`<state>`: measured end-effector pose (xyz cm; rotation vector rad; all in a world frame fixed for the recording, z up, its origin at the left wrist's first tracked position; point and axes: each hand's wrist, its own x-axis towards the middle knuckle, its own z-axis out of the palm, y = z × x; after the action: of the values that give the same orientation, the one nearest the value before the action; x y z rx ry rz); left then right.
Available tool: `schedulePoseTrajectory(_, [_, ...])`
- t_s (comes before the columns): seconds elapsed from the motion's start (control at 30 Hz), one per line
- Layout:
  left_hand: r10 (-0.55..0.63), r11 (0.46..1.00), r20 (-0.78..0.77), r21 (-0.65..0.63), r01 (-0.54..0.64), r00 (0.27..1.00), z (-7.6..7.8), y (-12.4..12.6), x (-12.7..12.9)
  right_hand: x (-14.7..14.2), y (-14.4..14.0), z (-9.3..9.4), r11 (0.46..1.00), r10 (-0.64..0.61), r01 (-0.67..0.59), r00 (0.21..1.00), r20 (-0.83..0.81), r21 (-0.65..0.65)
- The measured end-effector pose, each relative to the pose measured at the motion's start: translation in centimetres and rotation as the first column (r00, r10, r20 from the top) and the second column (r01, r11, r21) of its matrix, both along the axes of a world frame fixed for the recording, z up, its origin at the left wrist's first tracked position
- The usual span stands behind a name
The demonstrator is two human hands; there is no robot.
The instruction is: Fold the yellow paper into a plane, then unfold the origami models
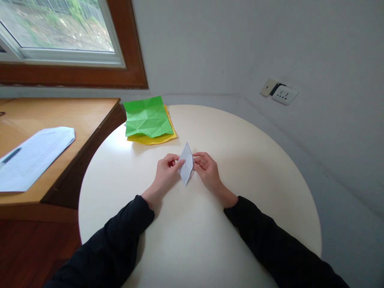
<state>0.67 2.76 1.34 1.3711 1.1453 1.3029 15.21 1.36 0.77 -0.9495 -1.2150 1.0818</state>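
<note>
A small piece of white folded paper point(187, 166), shaped like a narrow diamond, is held upright on end above the round table. My left hand point(168, 169) pinches its left side, the thumb lying across the front face. At its right edge, my right hand point(207, 170) has thumb and fingers closed on the paper's side. The back of the folded paper and some fingertips are hidden. Beyond the hands lies a creased green sheet point(147, 117) on top of yellow paper point(153, 140).
The round white table point(255, 168) meets walls at the back and right. On the left, a wooden desk point(90, 116) bears white papers point(42, 160) and a dark pen point(11, 155). A wall socket point(285, 95) and a brown-framed window point(129, 76) are above.
</note>
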Motion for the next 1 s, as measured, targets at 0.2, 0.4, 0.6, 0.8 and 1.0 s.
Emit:
schedulePoseTrajectory(0.2, [-0.109,0.991,0.099,-0.068,0.116,0.989,0.4,-0.6,0.4,-0.5,-0.1,-0.3,1.000,-0.014,0.014,1.000,0.007,-0.004])
schedulePoseTrajectory(0.4, [-0.161,0.982,0.118,-0.083,0.171,0.980,0.7,-0.8,0.4,-0.6,-0.2,-0.8,0.999,-0.031,0.029,0.997,0.075,0.020])
schedulePoseTrajectory(0.6, [-0.161,0.980,0.103,-0.102,0.171,0.982,1.1,-1.0,0.4,-0.3,-0.1,-0.8,0.981,-0.165,0.140,0.966,0.200,0.130])
schedulePoseTrajectory(0.8, [-0.141,0.980,0.149,-0.119,0.160,0.979,0.4,-0.6,0.3,-0.5,-0.1,-0.5,0.999,-0.025,0.026,0.998,0.052,-0.026])
schedulePoseTrajectory(1.0, [-0.138,0.983,0.148,-0.103,0.154,0.979,0.1,-0.6,0.3,-0.5,0.1,-0.4,0.994,-0.109,0.109,0.994,-0.021,-0.024])
